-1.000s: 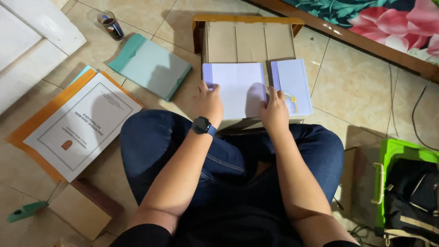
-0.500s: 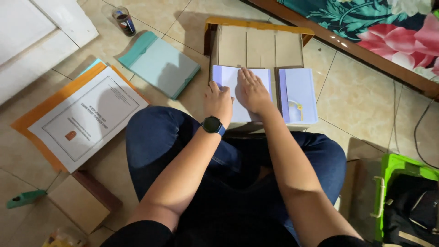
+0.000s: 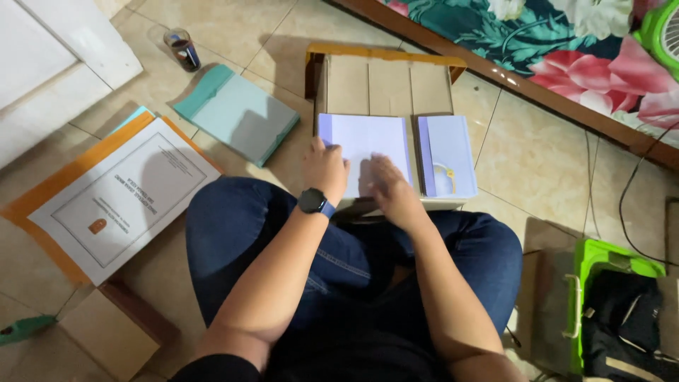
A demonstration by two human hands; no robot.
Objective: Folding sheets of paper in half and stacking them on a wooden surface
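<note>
White paper stack (image 3: 368, 145) lies on a low brown cardboard box (image 3: 382, 78) on the tiled floor (image 3: 240, 28), right in front of my crossed legs in blue jeans (image 3: 233, 233). Half a second ago my right hand sat higher up the sheet; now it has slid down toward the near edge, so the top sheet appears pressed flat. Both hands rest on that sheet: my left hand (image 3: 325, 168), with a dark wristwatch (image 3: 313, 201), lies palm down with fingers loosely spread at the left edge; my right hand (image 3: 387, 185) lies flat beside it, slightly blurred, holding nothing.

Just right of the stack, a second white stack (image 3: 445, 152) sits with a small yellow mark on it. To my left, well apart, lie an orange folder with a white printed page (image 3: 120, 194), then a teal folder (image 3: 237, 113), then a small dark jar (image 3: 182, 49). A green basket (image 3: 601, 262) stands at my right. Bare floor opens between box and teal folder; a wooden rail (image 3: 537, 88) closes off the far side.
</note>
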